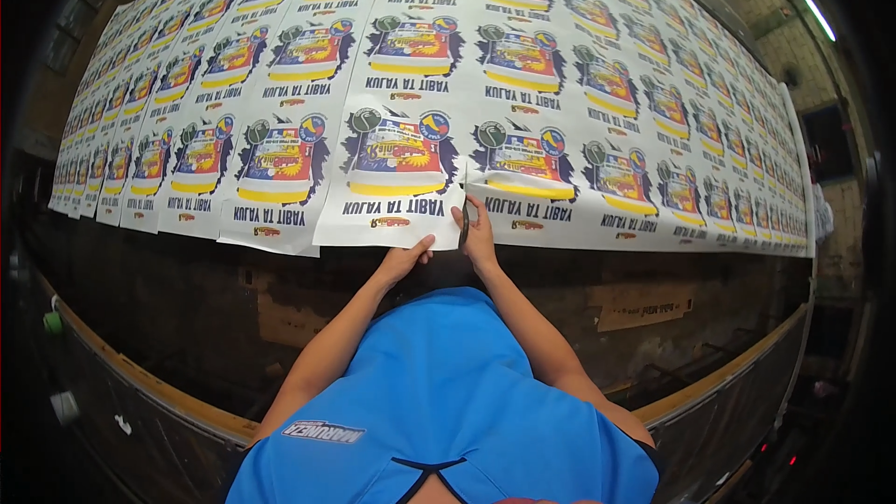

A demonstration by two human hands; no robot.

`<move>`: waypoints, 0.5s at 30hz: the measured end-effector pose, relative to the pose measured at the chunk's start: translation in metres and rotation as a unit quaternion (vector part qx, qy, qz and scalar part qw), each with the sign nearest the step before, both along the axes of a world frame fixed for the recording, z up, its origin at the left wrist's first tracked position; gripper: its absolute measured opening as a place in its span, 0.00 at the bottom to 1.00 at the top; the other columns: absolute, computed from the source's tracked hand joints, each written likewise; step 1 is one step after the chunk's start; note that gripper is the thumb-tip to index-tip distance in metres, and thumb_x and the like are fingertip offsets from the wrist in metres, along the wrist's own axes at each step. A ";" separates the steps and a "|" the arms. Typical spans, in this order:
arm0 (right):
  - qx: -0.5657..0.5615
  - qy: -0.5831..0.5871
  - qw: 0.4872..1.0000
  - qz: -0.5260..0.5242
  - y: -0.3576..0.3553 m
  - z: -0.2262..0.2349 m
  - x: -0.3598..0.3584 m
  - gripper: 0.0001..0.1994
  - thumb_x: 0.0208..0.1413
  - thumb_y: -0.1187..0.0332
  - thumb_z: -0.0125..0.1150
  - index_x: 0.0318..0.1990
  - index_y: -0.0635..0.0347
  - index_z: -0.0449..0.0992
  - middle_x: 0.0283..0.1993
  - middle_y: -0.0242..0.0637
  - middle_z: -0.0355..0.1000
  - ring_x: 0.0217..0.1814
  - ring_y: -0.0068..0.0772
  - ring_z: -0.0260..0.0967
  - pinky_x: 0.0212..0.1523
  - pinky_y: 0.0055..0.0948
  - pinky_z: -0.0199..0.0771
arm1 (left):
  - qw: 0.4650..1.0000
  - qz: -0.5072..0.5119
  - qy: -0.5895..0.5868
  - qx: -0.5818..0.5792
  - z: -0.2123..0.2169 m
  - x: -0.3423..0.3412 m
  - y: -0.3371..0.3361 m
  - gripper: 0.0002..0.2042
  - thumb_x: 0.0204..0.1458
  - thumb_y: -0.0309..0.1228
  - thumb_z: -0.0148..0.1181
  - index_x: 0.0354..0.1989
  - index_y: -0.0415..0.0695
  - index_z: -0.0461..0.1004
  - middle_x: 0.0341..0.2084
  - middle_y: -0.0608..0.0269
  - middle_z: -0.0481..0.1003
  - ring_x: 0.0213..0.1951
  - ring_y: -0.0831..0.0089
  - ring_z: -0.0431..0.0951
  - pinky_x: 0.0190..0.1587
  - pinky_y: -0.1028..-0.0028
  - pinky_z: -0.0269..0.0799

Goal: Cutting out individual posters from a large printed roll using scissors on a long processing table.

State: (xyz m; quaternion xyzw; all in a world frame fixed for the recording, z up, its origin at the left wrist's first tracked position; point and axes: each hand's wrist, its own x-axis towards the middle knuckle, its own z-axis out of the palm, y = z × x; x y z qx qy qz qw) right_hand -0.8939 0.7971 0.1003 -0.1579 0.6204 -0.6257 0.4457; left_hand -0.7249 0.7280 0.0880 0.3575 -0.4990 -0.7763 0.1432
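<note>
Printed sheets are lying in long columns across the dark worktable, and I am watching both hands working at the near edge of the middle one. My read is that the step in hand is parting this sheet from its neighbour along the seam just to the right of the grip.

The left hand is pinching the sheet's bottom right corner, fingers closed together on the white margin. The right hand is sitting just beside it, wrapped around a slim dark tool that is pointing up into the seam; I cannot tell whether it is a blade or scissors, but the fingers are clamped on it.

Judging from this, the next move is calling for the left hand to be keeping the paper taut while the tool is travelling straight up the gap, away from the body, without wandering into the print on either side.

Each sheet is showing a bright red, yellow and blue design with 2 round emblems above it and dark lettering below, on white stock. The neighbouring sheet is touching the tool's right side.
</note>
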 end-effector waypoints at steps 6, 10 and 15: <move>0.099 -0.048 0.992 0.064 0.009 0.014 -0.016 0.30 0.61 0.55 0.61 0.65 0.56 0.57 0.20 0.29 0.68 0.12 0.18 0.60 0.10 0.19 0.50 | 0.985 0.133 -0.036 0.105 0.016 0.002 -0.010 0.13 0.60 0.36 0.60 0.46 0.42 0.71 0.34 0.64 0.75 0.33 0.77 0.76 0.31 0.76 0.73; 0.064 -0.062 0.993 0.077 0.001 0.023 -0.020 0.28 0.62 0.57 0.60 0.63 0.55 0.56 0.21 0.29 0.69 0.12 0.19 0.61 0.09 0.20 0.51 | 0.988 0.134 -0.031 0.069 0.019 0.017 -0.019 0.15 0.60 0.35 0.60 0.50 0.41 0.70 0.37 0.63 0.75 0.35 0.75 0.76 0.32 0.75 0.74; 0.070 -0.102 0.992 0.026 -0.032 0.020 -0.039 0.27 0.63 0.58 0.60 0.64 0.55 0.56 0.25 0.30 0.73 0.19 0.19 0.67 0.15 0.21 0.60 | 0.986 0.116 -0.110 0.040 0.058 0.004 -0.013 0.15 0.60 0.35 0.60 0.49 0.37 0.70 0.36 0.61 0.75 0.34 0.74 0.75 0.36 0.75 0.74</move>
